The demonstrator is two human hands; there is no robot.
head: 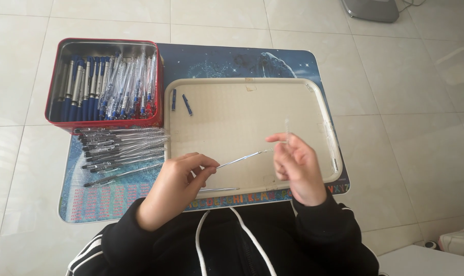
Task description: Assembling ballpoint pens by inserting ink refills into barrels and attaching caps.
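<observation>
The left hand (178, 179) pinches the near-left end of a clear pen tube (242, 157) in a tight grip. The tube's long axis slants from near left up to far right, over the cream tray (252, 84). The right hand (297, 166) closes its fingertips on the far-right tip. Two blue caps (180, 102) lie far left in the tray. A red tin of pens (106, 82) stands on the bench, far left.

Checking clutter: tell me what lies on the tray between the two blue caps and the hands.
Head view: bare tray between the blue caps and the left hand and right hand.
</observation>
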